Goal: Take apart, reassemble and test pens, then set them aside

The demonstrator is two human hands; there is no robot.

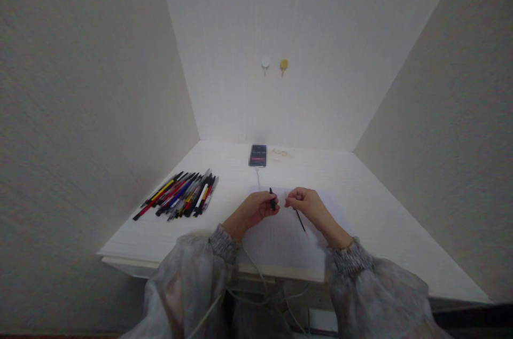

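Observation:
My left hand (256, 207) pinches a short black pen part (272, 200), held nearly upright between thumb and fingers; whether it is a cap or a piece of barrel is too small to tell. A small gap to its right, my right hand (308, 203) has its fingertips closed on a thin dark pen refill (300, 221), which slants down toward the front. Both hands are over a pale sheet (286, 251) on the white table (385, 221). To the left lies a heap of pens (180, 196) in black, red, yellow, blue and white.
A phone (258, 155) lies near the back wall, with a white cable (258, 179) running toward me. Brownish marks (281, 152) show beside it. White (265, 63) and yellow (284, 64) hooks are on the wall. Panels enclose both sides. Loose cables (256, 301) hang below the front edge.

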